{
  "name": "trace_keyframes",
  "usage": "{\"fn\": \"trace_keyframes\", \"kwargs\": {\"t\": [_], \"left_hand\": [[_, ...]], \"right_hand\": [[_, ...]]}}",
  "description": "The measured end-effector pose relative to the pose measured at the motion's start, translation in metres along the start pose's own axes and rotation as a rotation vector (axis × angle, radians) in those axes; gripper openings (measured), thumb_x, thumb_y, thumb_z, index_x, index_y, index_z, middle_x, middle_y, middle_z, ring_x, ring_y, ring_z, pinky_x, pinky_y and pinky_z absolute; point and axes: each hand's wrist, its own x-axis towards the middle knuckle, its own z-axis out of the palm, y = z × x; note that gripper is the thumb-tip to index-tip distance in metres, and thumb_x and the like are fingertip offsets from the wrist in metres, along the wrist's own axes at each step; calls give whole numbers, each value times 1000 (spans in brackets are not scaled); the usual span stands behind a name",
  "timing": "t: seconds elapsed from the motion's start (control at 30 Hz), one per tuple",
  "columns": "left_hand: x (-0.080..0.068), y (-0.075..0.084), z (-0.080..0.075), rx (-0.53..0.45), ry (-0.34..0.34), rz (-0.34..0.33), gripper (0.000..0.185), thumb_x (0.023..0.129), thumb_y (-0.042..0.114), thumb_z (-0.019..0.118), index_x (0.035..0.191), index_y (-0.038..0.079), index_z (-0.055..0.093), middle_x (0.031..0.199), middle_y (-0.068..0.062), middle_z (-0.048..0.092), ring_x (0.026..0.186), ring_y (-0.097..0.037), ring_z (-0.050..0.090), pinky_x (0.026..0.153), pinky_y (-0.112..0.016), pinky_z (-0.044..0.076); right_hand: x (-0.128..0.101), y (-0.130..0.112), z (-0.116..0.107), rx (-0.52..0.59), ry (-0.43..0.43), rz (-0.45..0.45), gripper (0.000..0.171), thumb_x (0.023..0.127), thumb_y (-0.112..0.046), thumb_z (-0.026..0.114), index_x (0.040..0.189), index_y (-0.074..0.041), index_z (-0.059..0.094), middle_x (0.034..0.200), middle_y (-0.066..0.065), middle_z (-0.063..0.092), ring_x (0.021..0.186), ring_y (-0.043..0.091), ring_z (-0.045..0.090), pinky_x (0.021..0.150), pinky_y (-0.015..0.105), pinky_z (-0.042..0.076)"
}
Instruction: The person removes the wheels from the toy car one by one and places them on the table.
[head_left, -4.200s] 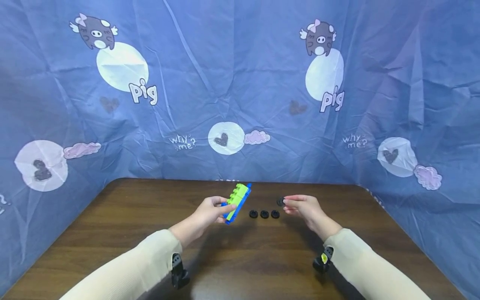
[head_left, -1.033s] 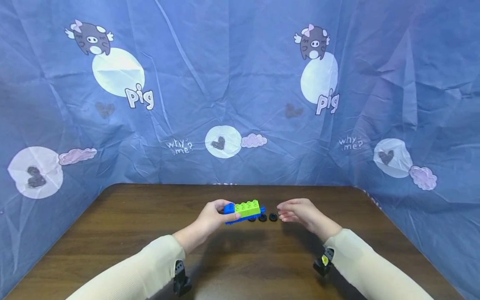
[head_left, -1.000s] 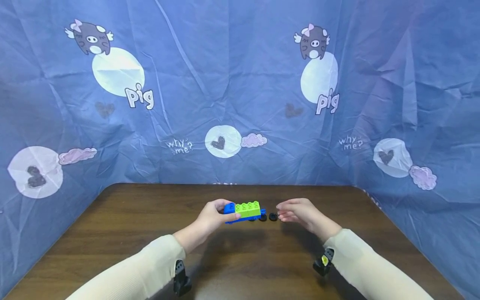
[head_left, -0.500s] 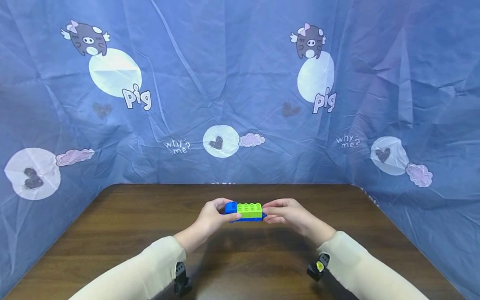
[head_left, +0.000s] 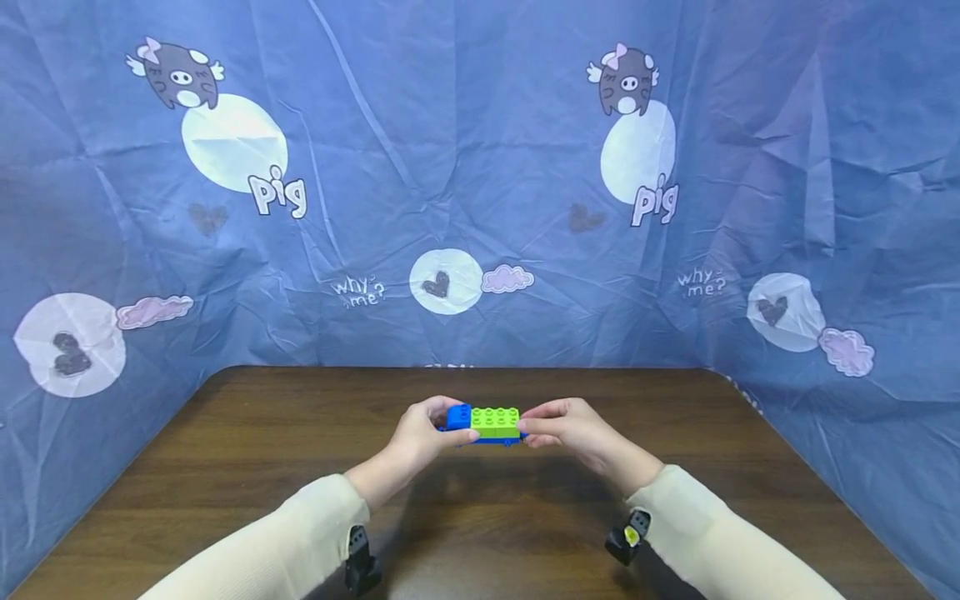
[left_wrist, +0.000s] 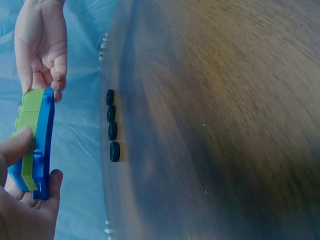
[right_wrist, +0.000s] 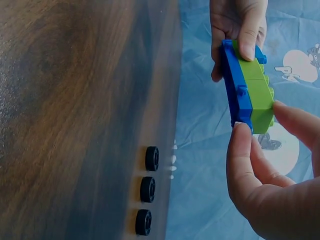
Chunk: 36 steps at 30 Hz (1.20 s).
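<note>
A toy chassis (head_left: 486,423), a blue base with green bricks on top, hangs level just above the brown table (head_left: 480,533). My left hand (head_left: 453,425) grips its blue left end and my right hand (head_left: 528,427) pinches its green right end. In the left wrist view the chassis (left_wrist: 37,135) shows edge-on between my left hand (left_wrist: 37,160) and the right hand (left_wrist: 45,85). Several small black wheels (left_wrist: 112,125) lie in a row on the table beyond it. The right wrist view shows the chassis (right_wrist: 247,92), my right hand (right_wrist: 262,120) and three of the wheels (right_wrist: 147,190).
A blue cloth backdrop (head_left: 480,167) printed with pigs and hearts walls in the table at the back and both sides. The wheels are hidden behind the chassis in the head view. Small black camera mounts (head_left: 360,567) hang under both wrists.
My right hand let go of a wheel, moved left and took hold of the chassis's right end. The left hand turned the chassis from tilted on end to level.
</note>
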Motion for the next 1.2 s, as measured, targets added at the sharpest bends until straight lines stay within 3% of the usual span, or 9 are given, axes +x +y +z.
{"fn": "trace_keyframes", "kwargs": {"t": [0.27, 0.43, 0.77, 1.2], "left_hand": [[0, -1, -4, -20, -22, 26, 40, 76, -5, 76, 114, -4, 61, 106, -18, 69, 96, -26, 66, 81, -34, 54], [3, -2, -6, -36, 5, 2, 41, 75, -5, 78, 112, -5, 60, 106, -18, 66, 101, -30, 66, 80, -33, 56], [11, -6, -20, 118, 100, -24, 41, 70, 4, 85, 107, -1, 68, 102, -17, 72, 97, -29, 69, 81, -35, 56], [21, -16, -42, 233, 71, -22, 36, 73, 3, 82, 106, -1, 71, 102, -17, 73, 96, -28, 70, 82, -36, 55]], "right_hand": [[5, 2, -1, 13, 28, 0, 39, 86, -3, 69, 114, 21, 57, 83, 7, 72, 70, 10, 68, 75, 27, 57], [10, 3, 1, 29, 52, 1, 39, 87, -3, 68, 116, 21, 57, 86, 7, 71, 72, 10, 68, 76, 26, 57], [27, 4, 12, -15, 83, -13, 37, 86, -5, 69, 115, 18, 60, 85, 7, 71, 71, 9, 68, 73, 25, 57], [53, 10, 29, -28, 96, 25, 34, 85, -2, 70, 112, 17, 62, 103, 23, 69, 78, 18, 71, 82, 35, 57]]}}
